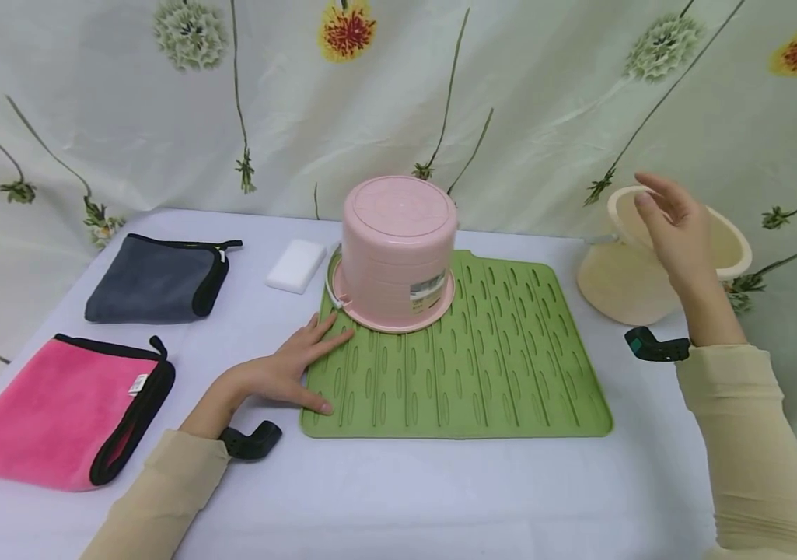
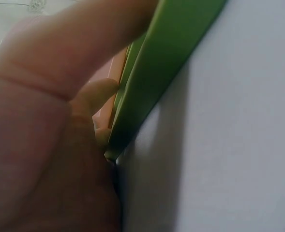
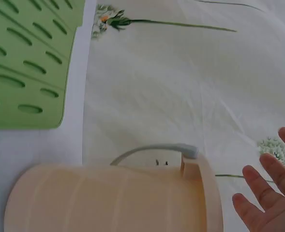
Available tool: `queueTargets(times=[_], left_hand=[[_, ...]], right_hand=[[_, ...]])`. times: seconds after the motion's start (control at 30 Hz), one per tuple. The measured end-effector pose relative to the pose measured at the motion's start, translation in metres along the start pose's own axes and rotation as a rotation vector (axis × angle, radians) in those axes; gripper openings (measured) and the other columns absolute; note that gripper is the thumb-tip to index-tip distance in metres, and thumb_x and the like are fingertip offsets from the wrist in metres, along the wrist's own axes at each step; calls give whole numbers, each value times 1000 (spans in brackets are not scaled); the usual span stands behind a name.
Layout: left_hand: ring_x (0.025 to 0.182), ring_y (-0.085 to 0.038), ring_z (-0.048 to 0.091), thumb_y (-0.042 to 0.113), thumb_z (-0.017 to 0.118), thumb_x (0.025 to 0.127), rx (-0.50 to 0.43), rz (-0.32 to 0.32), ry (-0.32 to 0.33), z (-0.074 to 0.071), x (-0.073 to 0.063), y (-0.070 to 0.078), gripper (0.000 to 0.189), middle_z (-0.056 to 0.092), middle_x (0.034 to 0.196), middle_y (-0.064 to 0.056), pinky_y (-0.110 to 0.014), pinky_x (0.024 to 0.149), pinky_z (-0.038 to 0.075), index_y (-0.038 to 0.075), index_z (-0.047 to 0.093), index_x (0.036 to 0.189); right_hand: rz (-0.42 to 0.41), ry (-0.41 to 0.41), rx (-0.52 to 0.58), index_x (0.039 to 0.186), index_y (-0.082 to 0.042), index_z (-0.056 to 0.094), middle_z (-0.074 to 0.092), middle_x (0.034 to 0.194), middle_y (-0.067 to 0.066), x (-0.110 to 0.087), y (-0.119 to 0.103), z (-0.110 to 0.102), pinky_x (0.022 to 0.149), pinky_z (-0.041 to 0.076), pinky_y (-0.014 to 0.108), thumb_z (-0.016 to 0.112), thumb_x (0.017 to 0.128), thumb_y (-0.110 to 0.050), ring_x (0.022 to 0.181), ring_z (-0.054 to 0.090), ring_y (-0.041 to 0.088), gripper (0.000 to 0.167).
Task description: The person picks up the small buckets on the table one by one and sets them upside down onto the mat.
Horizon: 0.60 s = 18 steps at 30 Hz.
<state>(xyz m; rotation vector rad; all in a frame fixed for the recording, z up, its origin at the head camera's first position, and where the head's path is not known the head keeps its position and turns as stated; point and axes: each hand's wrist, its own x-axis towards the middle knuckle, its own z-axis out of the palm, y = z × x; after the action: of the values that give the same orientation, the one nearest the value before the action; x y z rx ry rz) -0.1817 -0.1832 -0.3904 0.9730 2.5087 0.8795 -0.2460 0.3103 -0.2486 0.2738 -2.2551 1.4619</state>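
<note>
A pink bucket stands upside down on the left back part of a green ridged drying mat. My left hand rests with spread fingers on the mat's left edge, just in front of the bucket. In the left wrist view, the thumb lies over the mat's edge. On the right, a cream bucket stands mouth up beside the mat. My right hand is raised in front of its rim with nothing in it; its fingers are apart from the rim in the right wrist view.
At the left lie a folded dark grey cloth and a folded pink cloth, both with black edging. A white sponge block sits left of the pink bucket. Behind the white table hangs a flowered curtain.
</note>
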Motion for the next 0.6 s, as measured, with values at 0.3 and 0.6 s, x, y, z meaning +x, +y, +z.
queueTargets(times=[0.3, 0.6], left_hand=[[134, -41, -17, 43, 80, 70, 0, -23, -6, 1, 1, 2, 106, -7, 153, -21, -63, 102, -2, 8, 19, 149], [135, -40, -16, 44, 81, 68, -3, -30, -3, 2, 0, 1, 107, -7, 153, -20, -63, 102, -1, 8, 19, 149]], right_hand=[[91, -405, -331, 152, -20, 15, 7, 154, 14, 10, 14, -12, 104, 9, 60, 46, 98, -34, 134, 9, 46, 63], [104, -586, -489, 151, -11, 13, 8, 150, 27, 20, 19, -6, 101, 13, 64, 51, 97, -32, 133, 10, 49, 69]])
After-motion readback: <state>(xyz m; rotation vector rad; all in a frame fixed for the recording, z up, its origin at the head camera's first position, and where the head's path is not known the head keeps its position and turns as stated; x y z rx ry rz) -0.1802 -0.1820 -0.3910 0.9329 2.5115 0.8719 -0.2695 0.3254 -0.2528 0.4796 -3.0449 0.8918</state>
